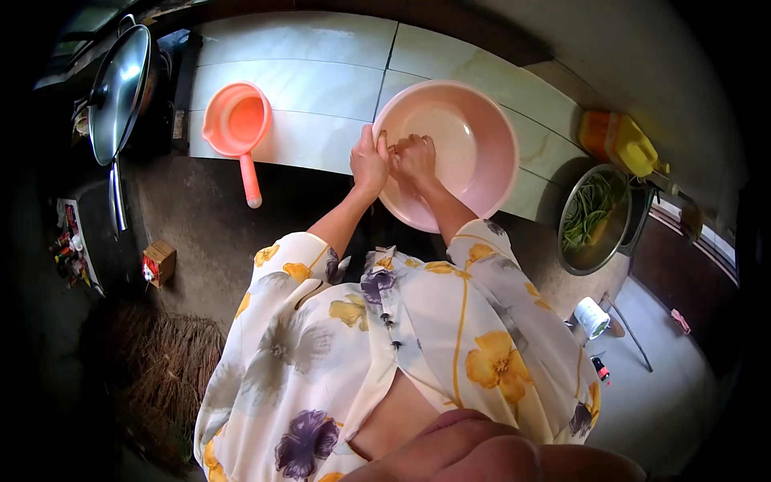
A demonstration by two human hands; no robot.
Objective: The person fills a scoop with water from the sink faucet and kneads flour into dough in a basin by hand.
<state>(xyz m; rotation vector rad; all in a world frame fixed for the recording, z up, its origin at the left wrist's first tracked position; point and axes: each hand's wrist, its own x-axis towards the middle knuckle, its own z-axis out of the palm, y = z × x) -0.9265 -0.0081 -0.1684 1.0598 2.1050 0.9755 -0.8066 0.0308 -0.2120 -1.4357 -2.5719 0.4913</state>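
A wide pink plastic basin stands on the tiled counter in front of me. My left hand is closed on its left rim, thumb on the inner side. Inside the basin, close beside that thumb, is my right hand, its fingers curled down near the inner wall. What those fingers hold, if anything, is hidden from above. A pale, shiny bottom shows in the basin; I cannot tell whether it has water in it. To the left, a coral-pink dipper rests on the counter, its handle sticking out past the front edge.
At far left a wok with a glass lid sits on the stove. On the right are a metal bowl of green beans and a yellow-and-orange jug. Below lie a small box, dry brush and a white bucket.
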